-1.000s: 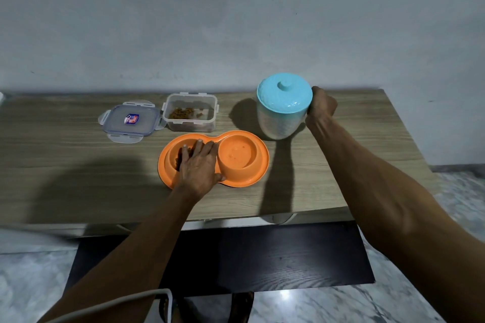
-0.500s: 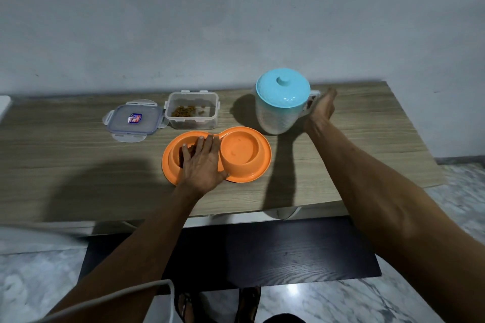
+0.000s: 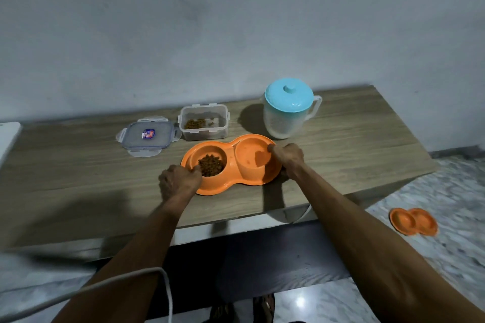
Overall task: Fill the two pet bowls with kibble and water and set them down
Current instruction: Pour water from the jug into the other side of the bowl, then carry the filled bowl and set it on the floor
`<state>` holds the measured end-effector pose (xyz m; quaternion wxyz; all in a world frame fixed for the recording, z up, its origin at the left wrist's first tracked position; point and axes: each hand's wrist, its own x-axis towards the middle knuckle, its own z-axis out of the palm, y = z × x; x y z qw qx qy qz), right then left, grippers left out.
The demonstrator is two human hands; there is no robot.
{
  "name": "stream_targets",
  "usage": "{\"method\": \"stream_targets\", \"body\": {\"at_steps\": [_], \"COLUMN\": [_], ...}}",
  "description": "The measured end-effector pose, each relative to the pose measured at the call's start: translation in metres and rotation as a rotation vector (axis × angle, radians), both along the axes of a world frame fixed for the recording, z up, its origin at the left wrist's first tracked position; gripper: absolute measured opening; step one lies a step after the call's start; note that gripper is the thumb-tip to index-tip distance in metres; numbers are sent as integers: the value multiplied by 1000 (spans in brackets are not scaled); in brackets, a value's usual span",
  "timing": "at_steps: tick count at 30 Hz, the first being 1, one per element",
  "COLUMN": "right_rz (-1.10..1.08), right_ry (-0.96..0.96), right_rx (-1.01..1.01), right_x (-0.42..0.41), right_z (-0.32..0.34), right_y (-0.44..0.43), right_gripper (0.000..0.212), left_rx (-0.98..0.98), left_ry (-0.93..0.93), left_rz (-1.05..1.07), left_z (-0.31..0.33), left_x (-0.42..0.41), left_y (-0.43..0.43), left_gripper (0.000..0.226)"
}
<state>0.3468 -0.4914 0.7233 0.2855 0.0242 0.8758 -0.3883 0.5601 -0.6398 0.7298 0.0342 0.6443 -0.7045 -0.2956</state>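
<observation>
The orange double bowl (image 3: 231,165) lay on the wooden table (image 3: 78,165) and was gripped at both ends: its left rim was clamped by the left hand (image 3: 178,181), its right rim by the right hand (image 3: 288,158). Kibble (image 3: 210,164) was held in the left well. A lidded jug (image 3: 287,107) stood just behind; a second orange bowl (image 3: 413,221) lay on the floor

Matt orange plastic double bowl (image 3: 231,165); wood-grain table (image 3: 78,165); translucent plastic jug (image 3: 284,118).
</observation>
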Motion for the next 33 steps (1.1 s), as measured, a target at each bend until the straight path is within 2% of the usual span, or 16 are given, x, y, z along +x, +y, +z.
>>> {"method": "stream_targets", "body": {"at_steps": [5, 11, 16, 22, 26, 33], "right_rz": [-12, -144, -261, -428, -522, -591], "right_ry": [29, 25, 35, 42, 52, 72], "right_rx": [59, 17, -27, -88, -106, -188], "right_x": [23, 36, 35, 12, -14, -74], "right_z": [1, 9, 24, 50, 66, 85], "right_y": [2, 34, 96, 196, 281, 434], "right_gripper": [70, 52, 45, 44, 44, 41], "left_rx": [90, 117, 179, 213, 217, 179], "left_ry": [27, 35, 121, 227, 235, 273], "left_rz": [-86, -120, -201, -355, -461, -558], "left_z": [0, 12, 23, 38, 50, 59], "left_x": [4, -1, -34, -90, -135, -222], "left_y": [-11, 4, 45, 124, 195, 331], "left_gripper": [55, 61, 52, 49, 53, 55]}}
